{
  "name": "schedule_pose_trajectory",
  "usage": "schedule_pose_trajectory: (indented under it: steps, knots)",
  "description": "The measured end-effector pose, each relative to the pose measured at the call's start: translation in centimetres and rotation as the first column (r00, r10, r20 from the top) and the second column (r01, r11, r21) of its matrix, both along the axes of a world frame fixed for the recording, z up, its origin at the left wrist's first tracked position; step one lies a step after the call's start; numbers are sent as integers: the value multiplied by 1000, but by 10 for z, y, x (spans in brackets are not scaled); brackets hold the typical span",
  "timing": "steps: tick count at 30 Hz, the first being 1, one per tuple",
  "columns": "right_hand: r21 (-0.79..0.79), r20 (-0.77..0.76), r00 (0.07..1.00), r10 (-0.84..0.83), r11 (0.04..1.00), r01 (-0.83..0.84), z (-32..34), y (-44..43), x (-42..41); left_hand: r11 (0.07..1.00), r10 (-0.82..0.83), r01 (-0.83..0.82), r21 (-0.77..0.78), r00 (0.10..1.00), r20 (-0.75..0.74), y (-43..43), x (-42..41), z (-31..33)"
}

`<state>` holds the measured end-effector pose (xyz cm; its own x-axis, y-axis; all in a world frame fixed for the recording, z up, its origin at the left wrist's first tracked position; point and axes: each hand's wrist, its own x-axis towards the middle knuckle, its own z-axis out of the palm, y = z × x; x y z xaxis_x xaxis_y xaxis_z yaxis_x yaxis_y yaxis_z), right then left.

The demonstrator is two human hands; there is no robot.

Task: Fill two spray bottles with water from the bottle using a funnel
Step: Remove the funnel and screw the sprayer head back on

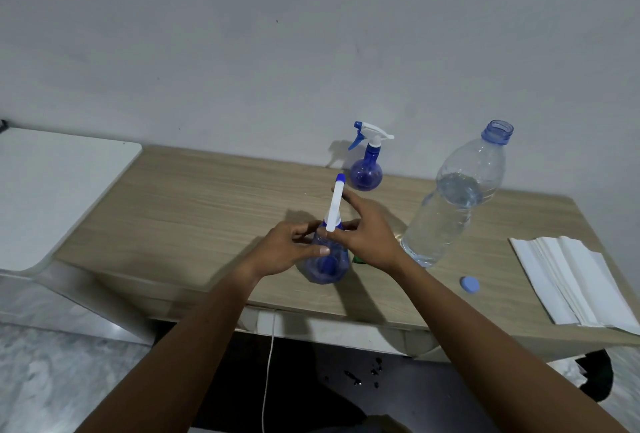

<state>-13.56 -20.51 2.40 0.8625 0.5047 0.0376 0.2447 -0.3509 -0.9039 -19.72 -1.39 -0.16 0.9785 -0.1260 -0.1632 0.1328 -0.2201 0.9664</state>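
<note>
Near spray bottle (327,261): standing on the bench (207,197) close to the front edge, blue translucent body, rounded at the base. Left hand (289,249) wraps the body just below the neck, grip closed on it. Right hand (369,237) is at the neck; thumb and fingers pinch the collar of the spray head (336,205), whose white top points up and away. Whether the head is being screwed on or off cannot be told. Some liquid appears to sit low in the body, though the tint makes this uncertain.

Far spray bottle (366,169): upright near the wall, trigger head fitted, well apart from the hands.

Water bottle (453,197): uncapped, standing right of the hands, partly full. Its blue cap (469,284) lies on the bench near the front edge. A small green item (358,258) shows just beside the right wrist, mostly hidden; it may be the funnel. A stack of white paper (575,280) lies at far right.

Handling, in my judgement: the spray bottle is thin, light plastic, likely to flex if squeezed and slippery if wet. Best held firmly low on the neck while the collar is turned. The water bottle is heavier, soft-walled and open; take it at mid-body with an even grip to avoid spilling
</note>
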Motion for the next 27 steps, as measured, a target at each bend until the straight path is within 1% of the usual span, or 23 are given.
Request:
schedule_pose_trajectory:
  steps: [3, 6, 9, 11, 15, 22, 27]
  knots:
    - [32, -53, 998, 25, 999, -24, -3, -4, -4, 1000, -26, 26, 6, 999, -36, 3, -4, -1]
    - [79, -110, 994, 14, 997, -5, 3, -5, -9, 999, -47, 46, -14, 997, -54, 5, -9, 1]
    - [161, -256, 966, 19, 987, 23, 5, -5, -14, 997, -74, 70, -36, 991, -112, 9, -14, 2]
    - [182, -349, 937, 33, 983, 33, 3, -1, -18, 997, -77, 74, -26, 988, -133, 9, -18, 3]
    - [119, -413, 910, 19, 992, 33, -8, 9, -26, 998, -49, 44, -36, 984, -173, 11, -28, -3]
    - [50, -537, 844, 2, 998, 29, -22, 20, -31, 1000, -12, 16, 11, 959, -282, 18, -38, -14]
    - [-18, -566, 824, -29, 1000, 23, -27, 26, -32, 998, -3, 24, 57, 944, -331, 18, -39, -14]
